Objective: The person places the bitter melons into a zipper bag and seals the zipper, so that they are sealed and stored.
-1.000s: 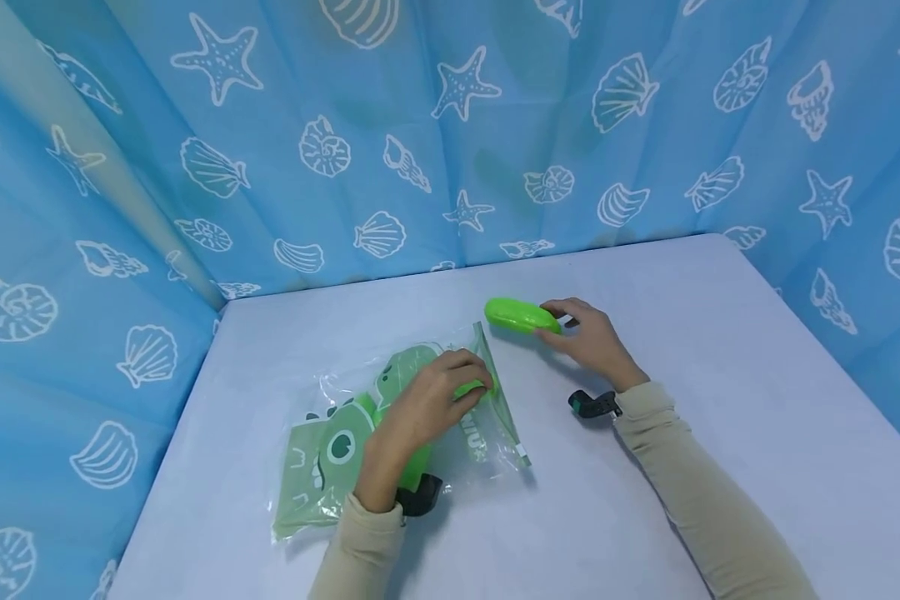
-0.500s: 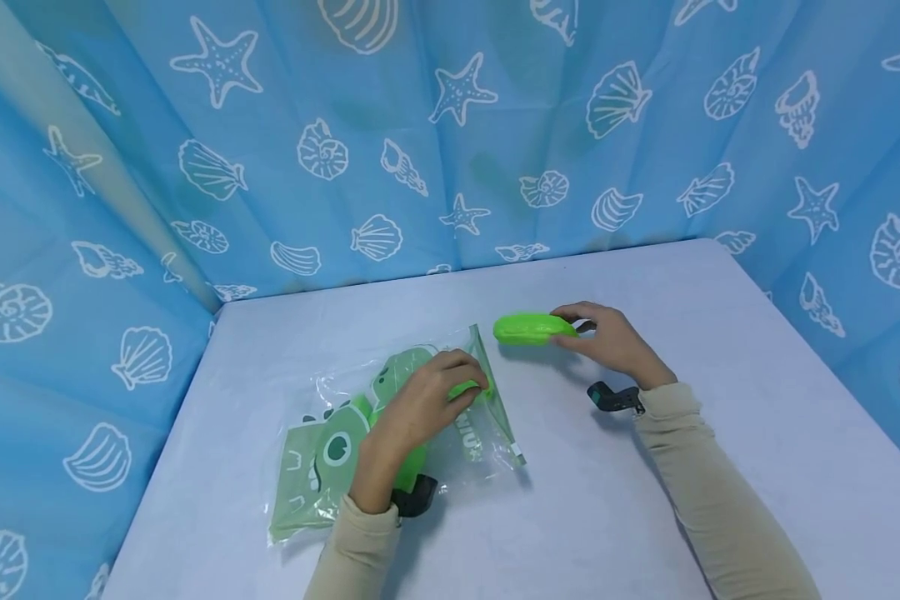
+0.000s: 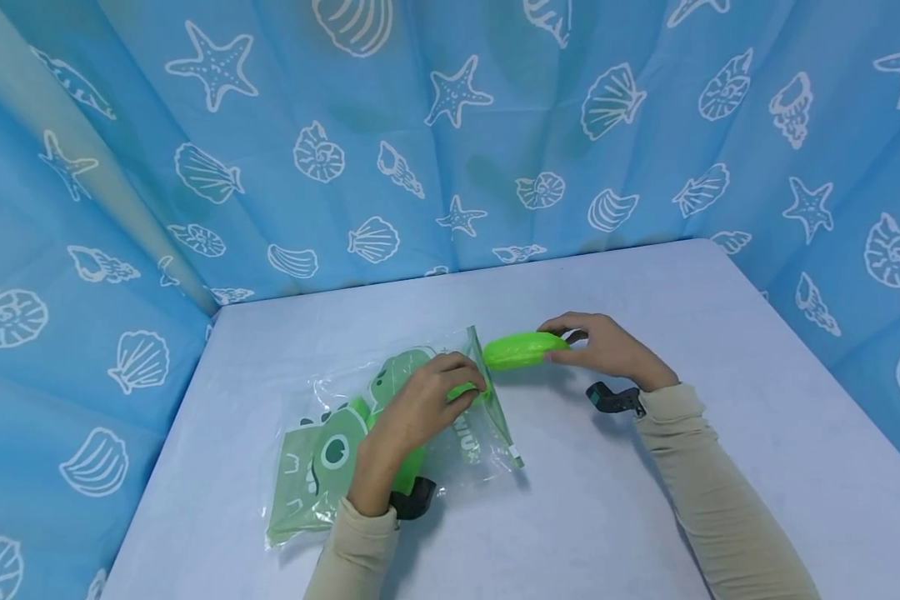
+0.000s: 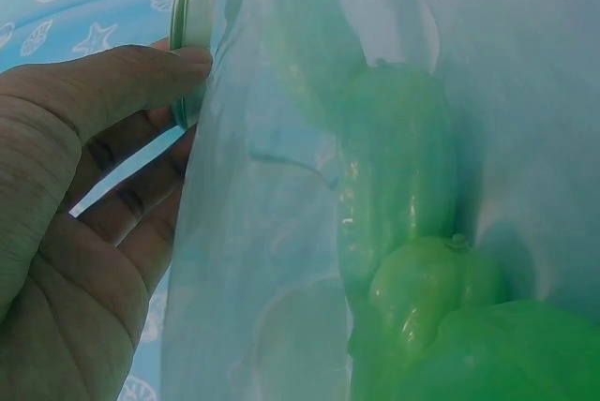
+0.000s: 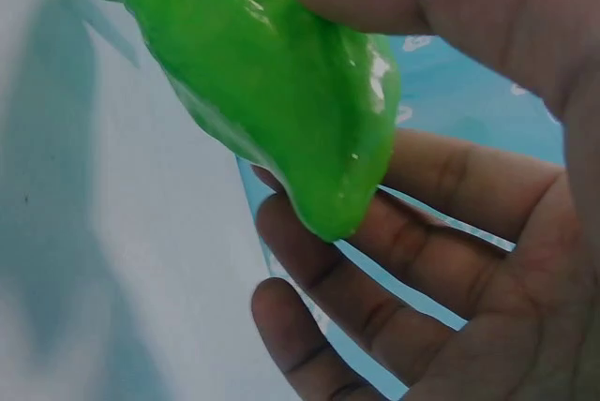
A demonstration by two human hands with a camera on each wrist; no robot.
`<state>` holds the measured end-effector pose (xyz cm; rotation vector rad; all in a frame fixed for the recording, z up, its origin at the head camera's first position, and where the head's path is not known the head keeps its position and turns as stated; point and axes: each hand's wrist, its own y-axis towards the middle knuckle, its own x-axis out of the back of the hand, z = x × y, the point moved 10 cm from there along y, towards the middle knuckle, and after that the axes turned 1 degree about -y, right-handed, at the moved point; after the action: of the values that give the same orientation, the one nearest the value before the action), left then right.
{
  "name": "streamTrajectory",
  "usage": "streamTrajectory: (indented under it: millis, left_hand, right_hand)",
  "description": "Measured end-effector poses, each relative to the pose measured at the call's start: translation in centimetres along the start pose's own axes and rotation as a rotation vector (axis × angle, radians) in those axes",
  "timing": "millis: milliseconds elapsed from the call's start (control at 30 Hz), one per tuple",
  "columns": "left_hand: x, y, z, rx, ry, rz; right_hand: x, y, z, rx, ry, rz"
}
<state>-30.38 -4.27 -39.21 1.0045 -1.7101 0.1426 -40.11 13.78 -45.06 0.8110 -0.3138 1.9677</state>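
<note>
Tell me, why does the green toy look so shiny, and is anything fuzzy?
Right wrist view: white glare spots sit on the glossy green toy; the right hand is close and soft. Left wrist view: the clear bag looks milky and blurs the green things inside. Head view: sharp, even light, faint shadows on the table.
</note>
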Motion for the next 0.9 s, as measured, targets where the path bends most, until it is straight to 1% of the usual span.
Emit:
streamTrajectory:
  millis: [200,433,600,833,900]
  left_hand:
    - [0.1,0.1,-0.1,-0.004,-0.004,-0.008]
    - [0.0,0.1,-0.1,0.013,0.015,-0.005]
    - [0.1,0.1,-0.1,0.013,0.012,-0.008]
    - [0.0,0.1,-0.2,0.008,0.008,-0.002]
    - [-0.1,0.1,-0.2,0.003,0.005,-0.004]
  right_hand:
    - [-0.8,-0.1,0.4,0.006,-0.010,0.039]
    - [-2.2,-0.1,1.2,0.045,0.008,0.090]
    - [-2.6,-0.1,1.8,0.062,0.017,0.094]
    - [-3.2,0.1,2.1,0.059,0.016,0.108]
    - [-3.4,0.2,2.4,0.073,0.013,0.113]
